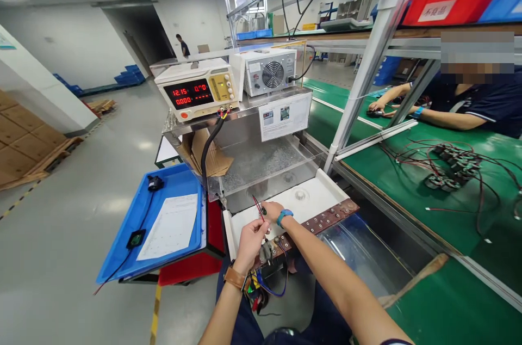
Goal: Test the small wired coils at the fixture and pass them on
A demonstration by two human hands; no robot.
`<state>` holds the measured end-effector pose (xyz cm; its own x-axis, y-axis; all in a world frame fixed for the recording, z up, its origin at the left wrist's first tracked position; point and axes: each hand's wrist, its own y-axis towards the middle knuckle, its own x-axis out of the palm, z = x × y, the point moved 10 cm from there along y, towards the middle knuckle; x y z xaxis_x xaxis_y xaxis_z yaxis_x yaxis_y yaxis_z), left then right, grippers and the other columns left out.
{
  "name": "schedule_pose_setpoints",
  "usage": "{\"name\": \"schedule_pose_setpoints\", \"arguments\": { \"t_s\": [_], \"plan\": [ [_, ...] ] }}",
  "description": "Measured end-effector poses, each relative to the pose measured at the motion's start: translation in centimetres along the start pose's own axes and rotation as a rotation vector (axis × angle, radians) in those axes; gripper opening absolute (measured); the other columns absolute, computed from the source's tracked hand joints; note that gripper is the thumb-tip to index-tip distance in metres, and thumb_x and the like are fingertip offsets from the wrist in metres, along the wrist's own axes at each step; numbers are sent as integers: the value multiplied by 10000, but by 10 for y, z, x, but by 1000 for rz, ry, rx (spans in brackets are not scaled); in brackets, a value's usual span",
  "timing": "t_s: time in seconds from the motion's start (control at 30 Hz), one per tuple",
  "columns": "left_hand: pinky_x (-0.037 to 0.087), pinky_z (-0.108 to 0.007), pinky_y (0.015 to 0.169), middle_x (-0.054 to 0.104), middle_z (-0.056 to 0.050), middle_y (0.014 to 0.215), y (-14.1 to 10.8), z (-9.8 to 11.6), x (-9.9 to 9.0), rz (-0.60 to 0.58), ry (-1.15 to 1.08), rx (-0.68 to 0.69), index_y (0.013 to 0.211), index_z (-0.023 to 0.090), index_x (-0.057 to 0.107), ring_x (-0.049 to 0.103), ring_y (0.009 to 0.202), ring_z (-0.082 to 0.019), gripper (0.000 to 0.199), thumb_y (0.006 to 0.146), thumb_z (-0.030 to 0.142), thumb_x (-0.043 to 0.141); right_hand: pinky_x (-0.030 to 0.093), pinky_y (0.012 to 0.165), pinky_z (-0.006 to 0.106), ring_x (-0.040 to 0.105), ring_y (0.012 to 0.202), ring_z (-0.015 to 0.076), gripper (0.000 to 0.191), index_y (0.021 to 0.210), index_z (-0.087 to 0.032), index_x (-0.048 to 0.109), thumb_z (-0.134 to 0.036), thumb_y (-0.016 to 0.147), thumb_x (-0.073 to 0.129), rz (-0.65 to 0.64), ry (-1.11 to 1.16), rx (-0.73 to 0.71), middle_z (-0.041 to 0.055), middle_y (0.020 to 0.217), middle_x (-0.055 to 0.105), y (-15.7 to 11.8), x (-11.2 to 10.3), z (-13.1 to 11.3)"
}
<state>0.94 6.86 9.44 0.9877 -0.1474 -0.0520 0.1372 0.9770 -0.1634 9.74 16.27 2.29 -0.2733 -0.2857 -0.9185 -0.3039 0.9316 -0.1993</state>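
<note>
My left hand (252, 242), with a brown strap at its wrist, is closed in a pinch on a thin red and black wire (256, 204) over the white tray. Just beside it, my right hand (272, 211), with a blue wristband, is closed on a small dark part (263, 210), too small to make out. Below both hands runs a brown strip with screw terminals (326, 220) along the tray's front edge. A grey clamp-like piece (267, 251) sits at the strip's left end, with coloured leads (255, 282) hanging under it.
A power supply (196, 89) with red digits and a white fan unit (271, 74) stand on a metal shelf. At left, a blue tray (106, 258) holds a paper (169, 225) and black cabled parts. A co-worker (460, 105) sits at the green bench (367, 157), near a wired-parts pile (452, 165).
</note>
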Motion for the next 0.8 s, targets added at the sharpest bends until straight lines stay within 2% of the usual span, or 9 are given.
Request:
{"name": "schedule_pose_setpoints", "arguments": {
  "t_s": [0.23, 0.33, 0.5, 0.8],
  "plan": [
    [428, -303, 707, 705, -32, 718, 13, -19, 22, -37, 234, 92, 729, 170, 713, 585, 698, -192, 303, 729, 462, 633, 393, 732, 290, 668, 939, 255, 424, 1133, -217, 609, -472, 795, 642, 34, 36, -24, 87, 1021, 731, 1, -1, 6],
    [424, -309, 707, 721, -41, 736, 13, -26, 23, -23, 314, 96, 761, 177, 719, 602, 706, -207, 278, 739, 426, 597, 397, 738, 286, 669, 930, 246, 439, 1127, -227, 616, -493, 780, 651, 53, 54, -20, 74, 1017, 733, 1, -2, 7],
    [409, -298, 681, 705, -32, 694, 13, -27, 23, -25, 394, 112, 725, 184, 704, 594, 681, -203, 281, 768, 424, 564, 404, 742, 283, 670, 927, 244, 446, 1121, -217, 624, -496, 774, 659, 57, 58, -13, 73, 1015, 736, 0, -4, 7],
    [402, -293, 697, 707, -41, 713, 14, -30, 24, -29, 449, 112, 739, 191, 702, 599, 695, -209, 251, 797, 382, 549, 411, 757, 270, 668, 918, 242, 472, 1117, -190, 638, -473, 746, 705, 73, 98, 18, 87, 994, 738, -4, -8, 7]
  ]
}}
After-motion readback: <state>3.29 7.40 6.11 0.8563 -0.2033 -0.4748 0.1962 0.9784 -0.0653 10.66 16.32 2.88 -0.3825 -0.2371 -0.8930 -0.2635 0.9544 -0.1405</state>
